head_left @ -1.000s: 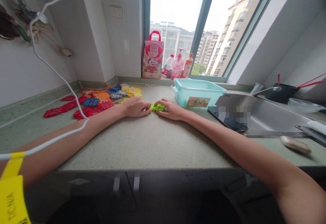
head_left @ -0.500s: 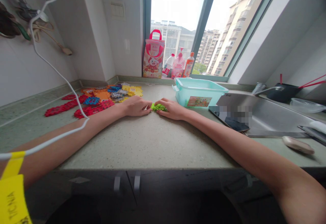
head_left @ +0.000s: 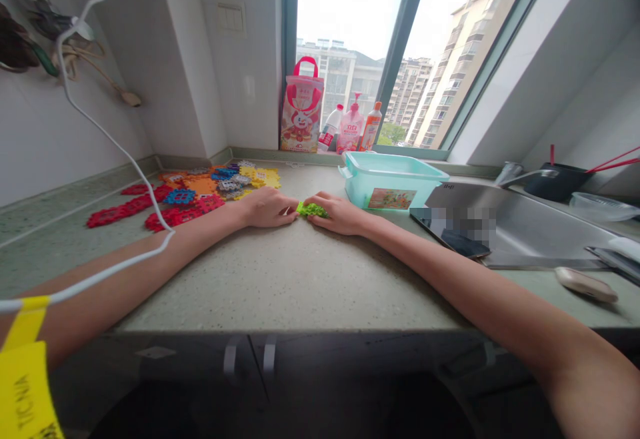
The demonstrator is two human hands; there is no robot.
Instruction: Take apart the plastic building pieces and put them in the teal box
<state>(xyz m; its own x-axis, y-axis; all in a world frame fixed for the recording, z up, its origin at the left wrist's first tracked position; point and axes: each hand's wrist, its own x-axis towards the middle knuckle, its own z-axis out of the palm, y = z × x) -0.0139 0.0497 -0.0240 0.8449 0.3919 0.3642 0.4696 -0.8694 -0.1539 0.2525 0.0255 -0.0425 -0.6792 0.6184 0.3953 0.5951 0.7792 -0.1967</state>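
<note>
Low over the speckled countertop (head_left: 300, 279), my two hands meet at a small clump of bright green interlocking plastic building pieces (head_left: 315, 210). My right hand (head_left: 340, 216) is curled over the clump, thumb in front and fingers behind. At its left end, my left hand (head_left: 267, 208) has thumb and forefinger pinched at the green edge; the fingers hide what exactly they grip. Beyond my left forearm lies a spread of similar pieces: red ones (head_left: 193, 210), a blue one (head_left: 180, 197), orange ones (head_left: 200, 184) and yellow ones (head_left: 261, 176).
A turquoise plastic bin (head_left: 395, 169) stands behind my right hand. To the right are a dark phone-like slab (head_left: 463, 244), a steel sink (head_left: 540, 226) and a beige oval object (head_left: 586, 284). Bottles (head_left: 350, 129) and a gift bag (head_left: 301, 116) line the windowsill. A white cable (head_left: 127, 152) crosses my left arm.
</note>
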